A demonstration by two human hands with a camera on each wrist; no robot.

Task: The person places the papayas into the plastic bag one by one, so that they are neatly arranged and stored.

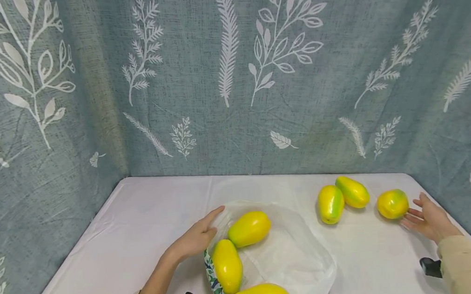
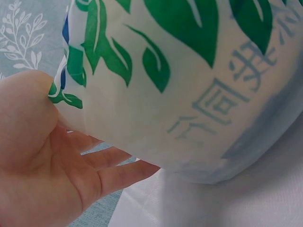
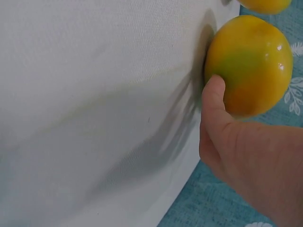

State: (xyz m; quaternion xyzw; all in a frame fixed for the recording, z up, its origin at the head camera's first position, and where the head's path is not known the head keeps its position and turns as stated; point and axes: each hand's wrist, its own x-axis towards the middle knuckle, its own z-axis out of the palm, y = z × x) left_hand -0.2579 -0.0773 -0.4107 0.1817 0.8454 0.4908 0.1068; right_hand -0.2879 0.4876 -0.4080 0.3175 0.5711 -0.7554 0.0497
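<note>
A white plastic bag (image 1: 290, 273) with a green leaf print lies with its mouth up, three yellow mangoes inside, one of them a mango (image 1: 248, 229) near the far rim. At the bag's left rim my left hand (image 1: 193, 239) holds the edge, its index finger stretched along it. The left wrist view shows the bag's printed side (image 2: 156, 94), with the fingertips hidden behind it. On the right, my right hand (image 1: 429, 221) is beside a yellow-green mango (image 1: 393, 204), fingers loosely extended. The right wrist view has a fingertip overlapping that mango (image 3: 251, 66).
Two more mangoes lie close together at the back right, one mango (image 1: 330, 204) in front of another mango (image 1: 353, 192). A white cloth covers the table (image 1: 141, 220). Blue-green leaf-patterned curtains (image 1: 204, 75) rise along the back and sides.
</note>
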